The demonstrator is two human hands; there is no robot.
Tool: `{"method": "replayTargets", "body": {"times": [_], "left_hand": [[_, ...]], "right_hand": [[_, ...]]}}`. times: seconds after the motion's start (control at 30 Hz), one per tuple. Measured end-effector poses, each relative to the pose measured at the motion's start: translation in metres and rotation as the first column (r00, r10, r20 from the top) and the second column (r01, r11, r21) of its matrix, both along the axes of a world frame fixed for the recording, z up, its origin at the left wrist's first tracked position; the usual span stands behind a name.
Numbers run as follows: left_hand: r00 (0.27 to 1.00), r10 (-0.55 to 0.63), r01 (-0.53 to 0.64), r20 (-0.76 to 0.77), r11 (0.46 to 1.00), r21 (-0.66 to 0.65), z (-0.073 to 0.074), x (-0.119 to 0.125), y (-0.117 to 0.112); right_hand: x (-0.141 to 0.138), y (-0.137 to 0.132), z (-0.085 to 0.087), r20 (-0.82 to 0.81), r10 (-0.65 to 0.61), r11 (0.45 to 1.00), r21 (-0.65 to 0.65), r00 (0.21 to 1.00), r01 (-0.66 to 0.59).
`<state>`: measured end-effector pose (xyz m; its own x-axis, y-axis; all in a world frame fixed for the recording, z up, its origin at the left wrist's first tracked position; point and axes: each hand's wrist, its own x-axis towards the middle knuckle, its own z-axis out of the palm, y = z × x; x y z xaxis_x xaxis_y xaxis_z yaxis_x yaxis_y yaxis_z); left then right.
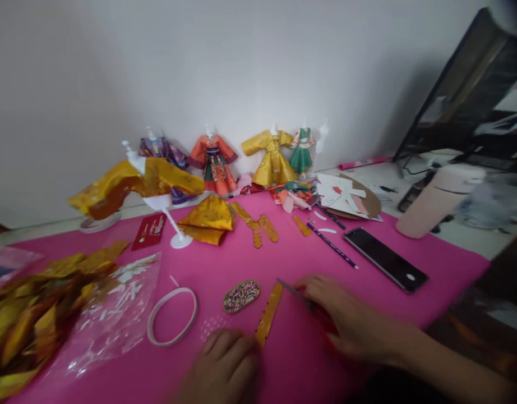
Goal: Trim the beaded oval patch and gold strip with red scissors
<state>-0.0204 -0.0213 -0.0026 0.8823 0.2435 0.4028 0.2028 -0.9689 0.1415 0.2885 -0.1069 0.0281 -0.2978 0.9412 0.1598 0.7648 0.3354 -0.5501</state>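
Observation:
My right hand point(340, 317) is closed around a pair of red-handled scissors point(294, 289). Their dark blades point left, towards the top end of a narrow golden fabric strip point(270, 314). This strip lies on the pink table cover point(191, 359), with dark marks along one edge. Beside its lower end is my left hand point(227, 367), blurred, its fingers curled and close together; whatever they hold is hidden. White dots point(214, 325) show just beyond those fingers. Above them rests an oval case point(241, 295) with a multicoloured speckled top. Left of it sits a roll of white tape point(173, 317).
Doll costumes on stands point(212, 160) line the wall. Golden fabric scraps point(27, 314) and a clear plastic bag point(115, 320) lie left. A pencil point(332, 245), a phone point(384, 258) and a pale pink bottle point(439, 202) are right. Golden cut pieces point(258, 227) lie farther back.

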Motion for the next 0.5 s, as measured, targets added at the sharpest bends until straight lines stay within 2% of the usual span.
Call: {"method": "replayTargets", "body": {"times": [0.03, 0.1, 0.23, 0.5], "left_hand": [[1.0, 0.003, -0.004, -0.03, 0.999, -0.032, -0.001, 0.001, -0.003], [0.999, 0.04, -0.039, 0.031, 0.999, -0.027, -0.007, 0.003, -0.008], [0.998, 0.035, -0.034, 0.047, 0.999, -0.017, -0.017, 0.004, -0.011], [0.999, 0.029, -0.026, 0.046, 0.998, -0.055, -0.005, 0.009, -0.013]], "right_hand": [[0.0, 0.0, -0.001, -0.003, 0.018, 1.0, 0.002, 1.0, -0.018], [-0.001, 0.001, -0.002, 0.006, 0.055, 0.998, 0.0, 0.998, -0.055], [-0.007, 0.007, -0.003, 0.039, 0.098, 0.995, -0.015, 0.994, -0.098], [-0.008, 0.006, -0.001, 0.101, 0.079, 0.997, -0.01, 0.992, -0.078]]}}
